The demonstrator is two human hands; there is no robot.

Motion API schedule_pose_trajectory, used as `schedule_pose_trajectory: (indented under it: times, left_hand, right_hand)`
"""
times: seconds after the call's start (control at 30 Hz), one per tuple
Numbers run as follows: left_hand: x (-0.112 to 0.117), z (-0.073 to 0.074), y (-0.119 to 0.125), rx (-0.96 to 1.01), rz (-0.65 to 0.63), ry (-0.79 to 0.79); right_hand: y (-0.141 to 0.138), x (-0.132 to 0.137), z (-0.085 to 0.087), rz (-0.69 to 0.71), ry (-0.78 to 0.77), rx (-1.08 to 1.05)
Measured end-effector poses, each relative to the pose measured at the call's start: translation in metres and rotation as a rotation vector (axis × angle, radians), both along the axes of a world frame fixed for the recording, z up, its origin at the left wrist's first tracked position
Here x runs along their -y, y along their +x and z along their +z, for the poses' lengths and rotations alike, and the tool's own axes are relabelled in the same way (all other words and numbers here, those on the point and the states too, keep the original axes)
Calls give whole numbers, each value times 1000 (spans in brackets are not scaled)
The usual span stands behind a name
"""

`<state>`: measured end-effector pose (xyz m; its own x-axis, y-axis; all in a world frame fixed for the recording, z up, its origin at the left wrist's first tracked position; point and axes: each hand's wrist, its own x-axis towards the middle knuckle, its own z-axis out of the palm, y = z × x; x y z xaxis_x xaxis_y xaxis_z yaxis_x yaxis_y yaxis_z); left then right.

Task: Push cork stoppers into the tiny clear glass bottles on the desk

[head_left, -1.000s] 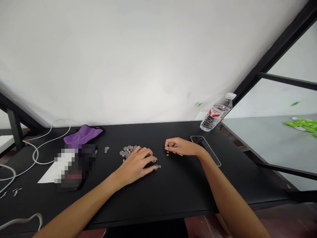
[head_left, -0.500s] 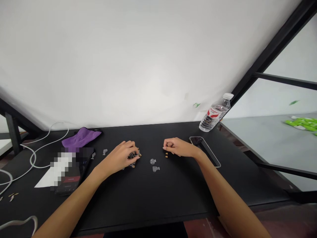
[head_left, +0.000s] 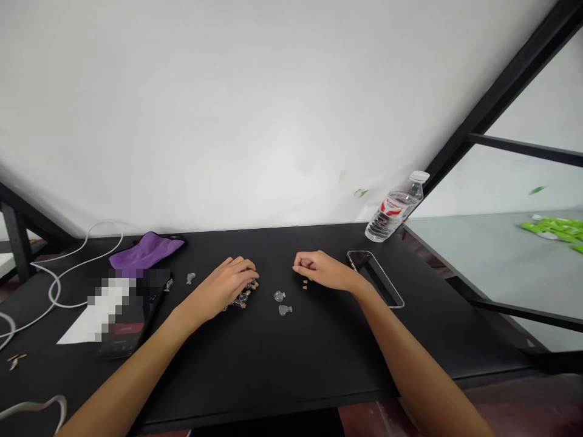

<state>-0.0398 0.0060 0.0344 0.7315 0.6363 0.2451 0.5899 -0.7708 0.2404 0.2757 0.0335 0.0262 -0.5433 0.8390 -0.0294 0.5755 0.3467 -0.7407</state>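
My left hand [head_left: 228, 282] rests over a small pile of tiny clear glass bottles with cork stoppers [head_left: 243, 297]. Its fingers are bent but apart, and the hand hides part of the pile. To the right, my right hand [head_left: 319, 268] hovers low over the table with fingers curled and thumb against the index finger; whatever is between them is hidden or too small to name. Two tiny corks [head_left: 305, 284] lie just below it. Between the hands are a round glass bottle [head_left: 279, 296] and a heart-shaped glass bottle [head_left: 285, 310], both lying without stoppers.
A phone [head_left: 377, 278] lies right of my right hand, with a tilted-looking water bottle [head_left: 394, 209] behind. On the left are a purple cloth [head_left: 148, 250], a dark device [head_left: 122, 340] under white paper, white cables [head_left: 57, 285] and two small glass pieces [head_left: 190, 278].
My left fingers have shifted upward over the pile, leaving more of its lower bottles uncovered. My right hand has moved slightly left, away from the two corks. The view has shifted slightly.
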Motion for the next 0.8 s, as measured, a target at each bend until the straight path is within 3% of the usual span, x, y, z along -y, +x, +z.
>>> schedule_pose_trajectory:
  times: [0.3,0.6,0.8]
  left_hand:
    - [-3,-1,3,-39,-64,-1]
    - [10,-3,20,302,44,51]
    - [23,-13,36,500,49,-32]
  right_hand:
    - [-4,4,6,-26,0,-60]
    - [-36,29,22,9,16,-145]
    - [-52,37,22,66,47,-174]
